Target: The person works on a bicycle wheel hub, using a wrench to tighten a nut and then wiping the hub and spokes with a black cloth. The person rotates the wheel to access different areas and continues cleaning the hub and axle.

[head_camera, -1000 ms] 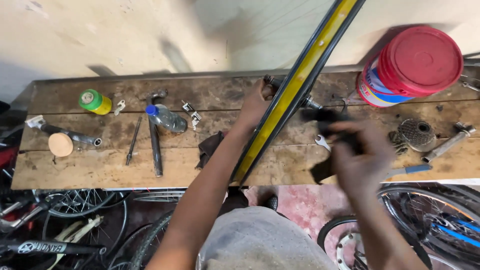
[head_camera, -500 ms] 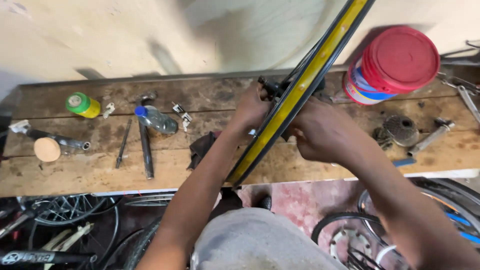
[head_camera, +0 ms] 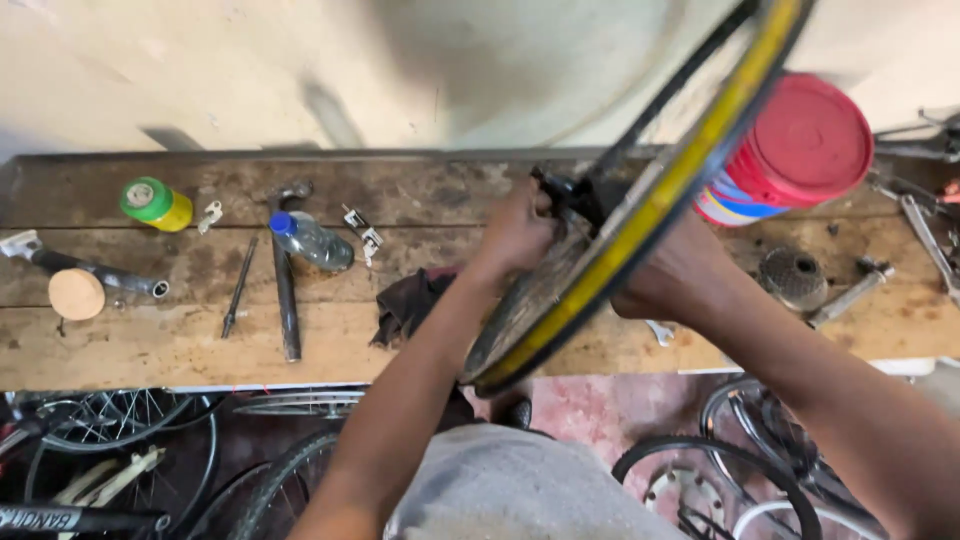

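Note:
A bicycle wheel point(head_camera: 640, 210) with a black rim and yellow rim tape stands on edge over the wooden workbench point(head_camera: 130, 340), tilted up to the right. My left hand point(head_camera: 520, 230) grips the dark hub parts at the wheel's centre on its left side. On the other side, my right hand point(head_camera: 665, 280) is pressed against the wheel, partly hidden by the rim. What its fingers hold cannot be seen.
On the bench lie a green-capped yellow can point(head_camera: 157, 203), a small water bottle point(head_camera: 312, 240), long metal tools point(head_camera: 285, 290), a dark rag point(head_camera: 405, 305), a round wooden disc point(head_camera: 76, 294), a sprocket cassette point(head_camera: 793, 275) and a red-lidded bucket point(head_camera: 795, 150). Wheels and tyres point(head_camera: 110, 440) crowd the floor below.
My right hand has come in from the right and gone behind the wheel. The wheel has tilted further to the right, and the view has shifted closer.

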